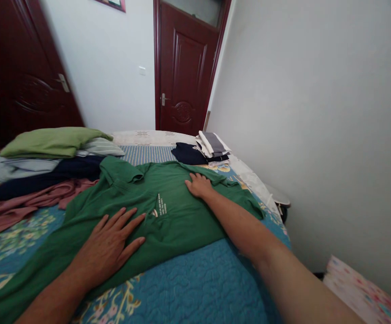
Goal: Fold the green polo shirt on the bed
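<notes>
A green T-shirt [188,220] with small white print lies spread across the bed. My left hand [112,240] rests flat on its nearer left part, fingers spread, just left of the print. Farther off, my right hand [199,184] lies on the shirt near its far edge, with the fingers apart. Neither hand grips the cloth. Some creases run through the fabric around the print and by the sleeve at the far left.
A heap of loose clothes, with a light green garment [56,140] on top and a pink one [36,202] below, lies at the left. Folded clothes [212,146] sit at the far end of the blue floral bedspread [188,283]. A wall [317,112] runs along the right.
</notes>
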`<state>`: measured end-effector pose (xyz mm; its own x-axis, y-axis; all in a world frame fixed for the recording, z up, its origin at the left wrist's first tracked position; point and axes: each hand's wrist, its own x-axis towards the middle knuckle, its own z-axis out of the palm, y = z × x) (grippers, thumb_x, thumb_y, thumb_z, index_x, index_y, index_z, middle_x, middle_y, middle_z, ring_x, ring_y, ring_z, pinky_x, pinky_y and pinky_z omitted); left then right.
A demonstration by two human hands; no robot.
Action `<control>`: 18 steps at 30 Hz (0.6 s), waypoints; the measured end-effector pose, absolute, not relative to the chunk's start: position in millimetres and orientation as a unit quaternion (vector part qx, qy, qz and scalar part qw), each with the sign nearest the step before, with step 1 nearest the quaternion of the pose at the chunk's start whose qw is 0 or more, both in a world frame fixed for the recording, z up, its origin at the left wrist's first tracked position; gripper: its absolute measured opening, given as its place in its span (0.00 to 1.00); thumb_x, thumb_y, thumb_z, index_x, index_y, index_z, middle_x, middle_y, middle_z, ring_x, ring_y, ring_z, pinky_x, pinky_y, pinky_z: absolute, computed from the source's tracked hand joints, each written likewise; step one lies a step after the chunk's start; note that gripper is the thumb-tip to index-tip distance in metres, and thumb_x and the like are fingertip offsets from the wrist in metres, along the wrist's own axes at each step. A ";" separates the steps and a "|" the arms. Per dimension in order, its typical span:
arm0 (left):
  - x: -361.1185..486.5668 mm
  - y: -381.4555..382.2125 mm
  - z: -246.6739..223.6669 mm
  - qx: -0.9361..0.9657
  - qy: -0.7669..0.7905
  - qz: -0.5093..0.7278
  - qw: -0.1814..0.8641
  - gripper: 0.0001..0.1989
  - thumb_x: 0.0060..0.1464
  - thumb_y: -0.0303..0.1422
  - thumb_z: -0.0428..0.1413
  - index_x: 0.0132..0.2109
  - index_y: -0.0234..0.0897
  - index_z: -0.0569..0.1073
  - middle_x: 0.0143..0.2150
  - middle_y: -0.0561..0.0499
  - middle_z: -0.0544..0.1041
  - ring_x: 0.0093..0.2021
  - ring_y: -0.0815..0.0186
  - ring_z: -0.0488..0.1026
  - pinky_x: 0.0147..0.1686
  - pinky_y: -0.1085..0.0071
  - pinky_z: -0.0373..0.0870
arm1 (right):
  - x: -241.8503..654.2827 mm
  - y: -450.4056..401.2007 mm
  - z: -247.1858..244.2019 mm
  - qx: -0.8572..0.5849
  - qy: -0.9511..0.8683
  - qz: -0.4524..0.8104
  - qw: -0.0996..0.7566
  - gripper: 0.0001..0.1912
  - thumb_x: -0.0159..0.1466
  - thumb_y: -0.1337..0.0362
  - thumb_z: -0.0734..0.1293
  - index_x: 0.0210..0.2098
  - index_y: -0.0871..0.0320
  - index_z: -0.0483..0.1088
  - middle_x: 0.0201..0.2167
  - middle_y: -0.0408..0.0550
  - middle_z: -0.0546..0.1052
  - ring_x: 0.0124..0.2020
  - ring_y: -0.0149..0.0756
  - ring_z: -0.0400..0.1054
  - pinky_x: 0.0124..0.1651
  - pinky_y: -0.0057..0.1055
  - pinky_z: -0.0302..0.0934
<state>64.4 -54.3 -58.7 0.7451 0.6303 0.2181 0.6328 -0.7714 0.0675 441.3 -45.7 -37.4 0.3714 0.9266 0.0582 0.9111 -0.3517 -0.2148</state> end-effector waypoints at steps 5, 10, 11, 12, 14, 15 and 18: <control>60.5 -51.1 -63.4 -0.935 -0.329 -0.133 0.014 0.32 0.68 0.56 0.50 0.73 0.57 0.68 0.77 0.52 0.64 0.77 0.44 0.58 0.73 0.37 0.55 | 517.8 -51.6 -19.1 -0.887 -0.447 -0.030 0.114 0.32 0.77 0.51 0.54 0.73 0.62 0.62 0.74 0.69 0.61 0.75 0.61 0.53 0.72 0.60 0.50; 59.9 -50.4 -65.0 -0.936 -0.326 -0.132 0.013 0.33 0.67 0.56 0.51 0.75 0.56 0.66 0.78 0.51 0.64 0.78 0.44 0.57 0.74 0.38 0.53 | 543.3 -66.4 -29.7 -0.886 -0.431 -0.107 0.133 0.31 0.74 0.59 0.59 0.74 0.62 0.60 0.77 0.64 0.57 0.76 0.54 0.52 0.75 0.51 0.49; 60.3 -51.1 -64.1 -0.935 -0.328 -0.133 0.011 0.33 0.67 0.56 0.51 0.75 0.56 0.66 0.78 0.51 0.64 0.78 0.44 0.57 0.74 0.38 0.53 | 542.7 -69.2 -33.6 -0.883 -0.437 -0.105 0.136 0.31 0.73 0.60 0.60 0.73 0.63 0.61 0.76 0.65 0.57 0.76 0.55 0.52 0.75 0.50 0.50; 60.8 -52.3 -62.7 -0.934 -0.332 -0.133 0.009 0.34 0.67 0.56 0.51 0.75 0.55 0.65 0.78 0.50 0.64 0.78 0.44 0.57 0.74 0.38 0.53 | 540.3 -71.7 -37.2 -0.879 -0.445 -0.100 0.140 0.31 0.73 0.59 0.61 0.73 0.64 0.62 0.76 0.65 0.57 0.76 0.56 0.52 0.75 0.51 0.50; 62.3 -55.7 -58.4 -0.931 -0.340 -0.131 0.003 0.35 0.68 0.56 0.50 0.76 0.53 0.64 0.78 0.49 0.63 0.78 0.44 0.57 0.74 0.38 0.52 | 530.1 -75.7 -41.9 -0.860 -0.481 -0.080 0.151 0.32 0.72 0.59 0.62 0.72 0.66 0.63 0.76 0.67 0.58 0.76 0.58 0.51 0.75 0.52 0.50; 63.2 -57.7 -55.9 -0.930 -0.345 -0.129 0.000 0.36 0.67 0.57 0.50 0.77 0.51 0.63 0.78 0.48 0.63 0.78 0.44 0.57 0.74 0.39 0.52 | 521.9 -77.4 -42.8 -0.847 -0.504 -0.069 0.158 0.32 0.72 0.58 0.62 0.71 0.67 0.64 0.76 0.68 0.58 0.77 0.58 0.51 0.75 0.53 0.50; 66.0 -63.8 -48.7 -0.924 -0.364 -0.120 -0.009 0.41 0.66 0.59 0.50 0.78 0.46 0.59 0.78 0.45 0.62 0.78 0.45 0.56 0.75 0.40 0.52 | 482.3 -83.9 -40.6 -0.782 -0.594 -0.034 0.188 0.32 0.74 0.55 0.62 0.71 0.68 0.66 0.75 0.69 0.60 0.77 0.55 0.52 0.77 0.51 0.48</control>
<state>66.0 -63.8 -48.7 0.7063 0.6746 0.2145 0.6705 -0.7347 0.1030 482.3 -83.9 -40.6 0.2930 0.9153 0.2763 0.9408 -0.2244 -0.2542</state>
